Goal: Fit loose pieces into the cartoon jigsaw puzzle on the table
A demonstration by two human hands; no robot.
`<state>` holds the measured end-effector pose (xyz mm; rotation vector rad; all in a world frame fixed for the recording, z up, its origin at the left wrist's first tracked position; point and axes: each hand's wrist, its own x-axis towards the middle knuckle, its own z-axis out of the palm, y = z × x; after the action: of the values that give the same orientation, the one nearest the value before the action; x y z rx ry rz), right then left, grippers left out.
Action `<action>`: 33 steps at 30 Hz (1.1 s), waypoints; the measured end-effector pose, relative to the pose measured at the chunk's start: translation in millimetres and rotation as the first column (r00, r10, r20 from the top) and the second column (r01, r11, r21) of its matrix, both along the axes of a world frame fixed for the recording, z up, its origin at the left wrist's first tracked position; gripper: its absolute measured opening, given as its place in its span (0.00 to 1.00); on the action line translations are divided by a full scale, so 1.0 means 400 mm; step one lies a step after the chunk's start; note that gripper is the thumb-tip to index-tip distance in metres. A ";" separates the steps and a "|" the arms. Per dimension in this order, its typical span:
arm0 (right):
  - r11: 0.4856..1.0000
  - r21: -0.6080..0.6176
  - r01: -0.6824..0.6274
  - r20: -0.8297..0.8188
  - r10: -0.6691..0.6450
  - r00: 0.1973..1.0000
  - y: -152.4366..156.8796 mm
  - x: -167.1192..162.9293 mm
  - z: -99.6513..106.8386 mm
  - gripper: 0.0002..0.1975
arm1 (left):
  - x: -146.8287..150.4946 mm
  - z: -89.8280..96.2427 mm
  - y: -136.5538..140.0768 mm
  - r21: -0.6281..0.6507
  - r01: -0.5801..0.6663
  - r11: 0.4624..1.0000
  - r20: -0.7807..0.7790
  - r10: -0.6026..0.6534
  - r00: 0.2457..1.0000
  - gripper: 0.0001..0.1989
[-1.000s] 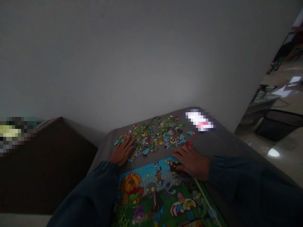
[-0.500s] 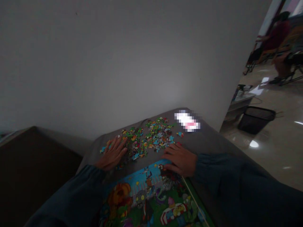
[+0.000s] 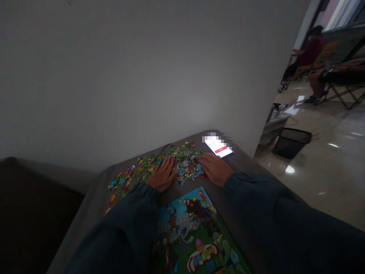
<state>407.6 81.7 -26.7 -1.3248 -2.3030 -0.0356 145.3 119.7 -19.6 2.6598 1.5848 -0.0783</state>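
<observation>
Loose jigsaw pieces (image 3: 188,167) lie scattered across the far part of a table (image 3: 91,217) covered in grey cloth, with a smaller group toward its left edge. The left hand (image 3: 162,176) rests palm down on them, open, fingers stretched forward and slightly spread. The right hand (image 3: 216,169) is also open and flat, its fingers close together, tips at the right edge of the pile. What lies under the palms cannot be seen.

Nearer the body is a cartoon picture board (image 3: 196,232), partly under the left sleeve. Beyond the right hand lies a phone (image 3: 220,148), its lit screen partly blurred; it shows a pink-red bar, the writing too small to read.

A plain wall (image 3: 142,83) rises behind. To the right, on a glossy floor (image 3: 327,163), stand a black wastebasket (image 3: 292,144) and a folding chair (image 3: 348,82); a person in dark red (image 3: 313,49) sits farther back.
</observation>
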 end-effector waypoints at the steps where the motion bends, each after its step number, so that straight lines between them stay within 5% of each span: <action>1: 1.000 -0.012 0.003 0.008 -0.003 1.000 0.000 -0.001 0.000 0.18 | -0.006 0.000 0.006 -0.001 -0.021 1.000 -0.004 0.021 1.000 0.37; 14: 0.976 -0.193 -0.104 0.131 0.131 0.983 -0.033 -0.036 -0.029 0.31 | 0.009 0.010 0.060 0.030 -0.136 0.990 -0.022 0.136 0.990 0.35; 19: 0.974 -0.186 -0.126 0.123 0.151 0.981 -0.020 -0.044 -0.019 0.33 | 0.070 0.040 0.024 0.030 -0.021 0.999 -0.010 0.021 1.000 0.32; 24: 0.978 -0.170 -0.122 0.101 0.140 0.985 -0.013 -0.043 -0.016 0.33 | 0.127 0.021 -0.003 -0.003 0.096 0.995 0.007 -0.096 0.995 0.32; 33: 0.982 -0.162 -0.098 0.085 0.112 0.990 -0.021 -0.034 -0.003 0.29 | 0.049 0.023 0.037 0.022 -0.033 0.999 0.089 0.031 0.996 0.35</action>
<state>393.9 73.4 -27.7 -1.2993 -2.4963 0.1237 164.7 134.3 -10.2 2.6142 1.6104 0.0581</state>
